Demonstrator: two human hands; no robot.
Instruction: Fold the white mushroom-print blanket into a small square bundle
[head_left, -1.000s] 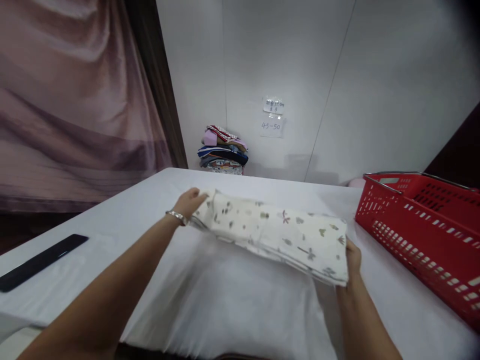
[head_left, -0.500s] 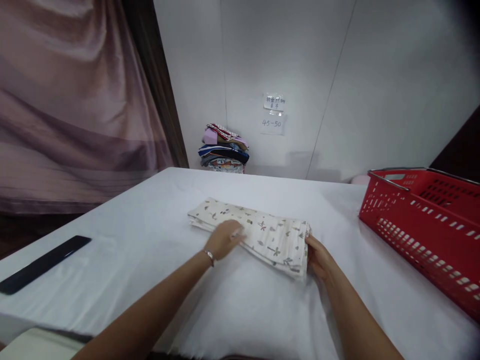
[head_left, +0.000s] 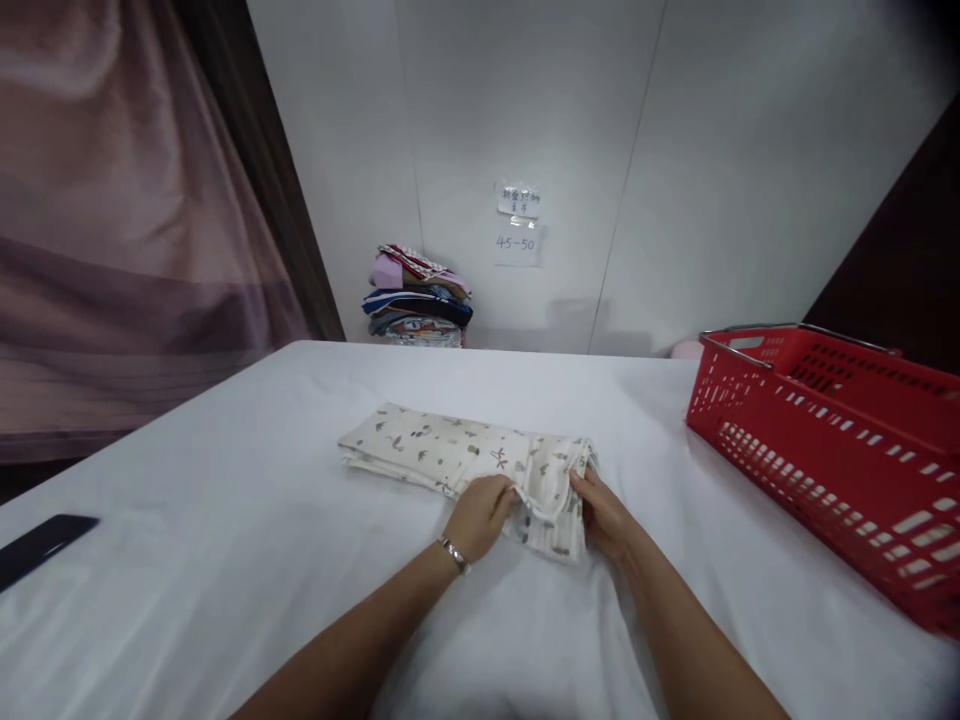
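Observation:
A folded white cloth (head_left: 435, 445) with small printed motifs lies lengthwise across the white-covered table (head_left: 262, 560). My left hand (head_left: 481, 512), a bracelet on its wrist, pinches the near edge of the cloth's top layer and lifts it into a small fold. At the cloth's right end, my right hand (head_left: 600, 510) grips the layered edge, its thumb on top and its other fingers partly hidden behind the fabric.
A red perforated basket (head_left: 810, 440) stands at the right. Folded clothes (head_left: 418, 300) are stacked by the wall behind the table. A dark flat object (head_left: 45, 545) lies at the left edge. A pink curtain (head_left: 135, 230) hangs at the left.
My left hand has moved right along the cloth and taken hold of its near edge, raising the top layer. The right hand still grips the right end. The view has shifted a little.

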